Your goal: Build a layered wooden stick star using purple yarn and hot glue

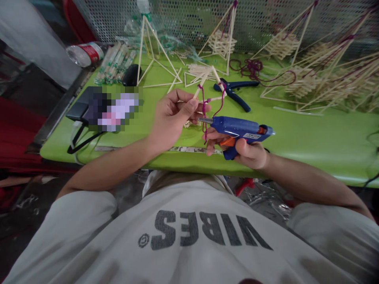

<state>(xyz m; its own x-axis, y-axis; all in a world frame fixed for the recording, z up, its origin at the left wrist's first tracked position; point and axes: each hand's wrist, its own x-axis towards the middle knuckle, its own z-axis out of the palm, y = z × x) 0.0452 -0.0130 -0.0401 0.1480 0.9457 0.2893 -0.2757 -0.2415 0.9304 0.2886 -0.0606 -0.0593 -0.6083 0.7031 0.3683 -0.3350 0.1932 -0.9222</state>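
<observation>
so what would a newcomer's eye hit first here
Probably the blue glue gun in the right hand, its nozzle close to the left hand, which holds a stick frame with purple yarn. Next come the bright green surface beneath and the stick structures crowding its far right.

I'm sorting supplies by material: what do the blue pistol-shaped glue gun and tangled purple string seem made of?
Blue pistol-shaped glue gun: probably semi-glossy plastic, given its smooth, highlighted body; its slim grey nozzle shines like metal. Tangled purple string: likely matte yarn, from its soft loops; fibre unclear.
</observation>
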